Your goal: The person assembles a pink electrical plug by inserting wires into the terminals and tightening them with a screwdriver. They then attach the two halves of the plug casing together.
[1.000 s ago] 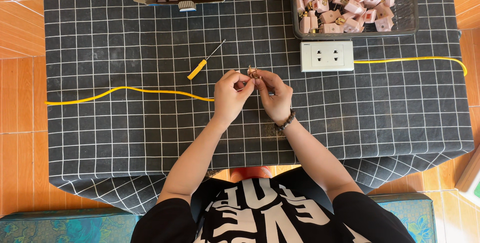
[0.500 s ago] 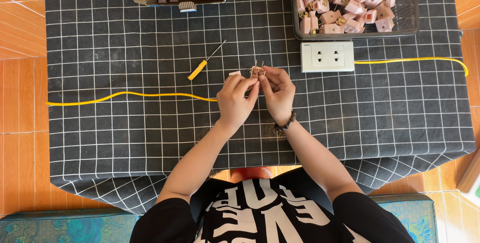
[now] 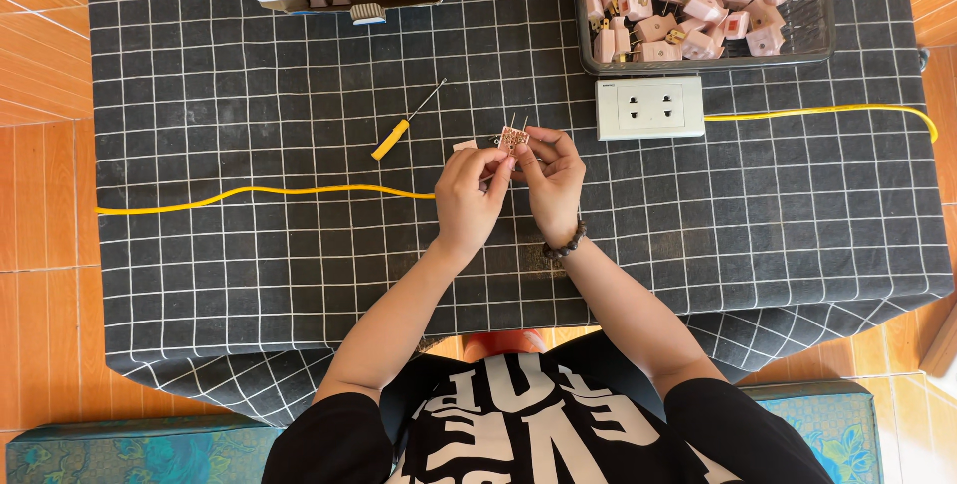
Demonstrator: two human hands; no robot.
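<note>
Left hand (image 3: 469,195): closed on the small pink plug piece (image 3: 513,137); fingers pinch its near side; held up over the middle of the table (image 3: 249,275)
Right hand (image 3: 550,180): closed on the same plug piece from the other side; thumb and fingertips tight round it; dark bead bracelet (image 3: 564,245) on the wrist
Plug piece: in both hands, just above the checked cloth; two thin metal pins stick up from its top; looks open and half built; cannot tell if a screw is in
Yellow wire (image 3: 259,190): lies across the table from the left edge up to the hands; not clear if joined to the plug piece yet
Yellow-handled screwdriver (image 3: 404,127): lies on the cloth, near the left hand, not touched
White wall socket (image 3: 649,107): flat on the cloth, just right of the hands; another run of yellow wire leaves its right side
Black wire basket (image 3: 827,40): far right corner; full of many pink plug pieces
How far along: one plug in hand, not closed up; lots more left in the basket
</note>
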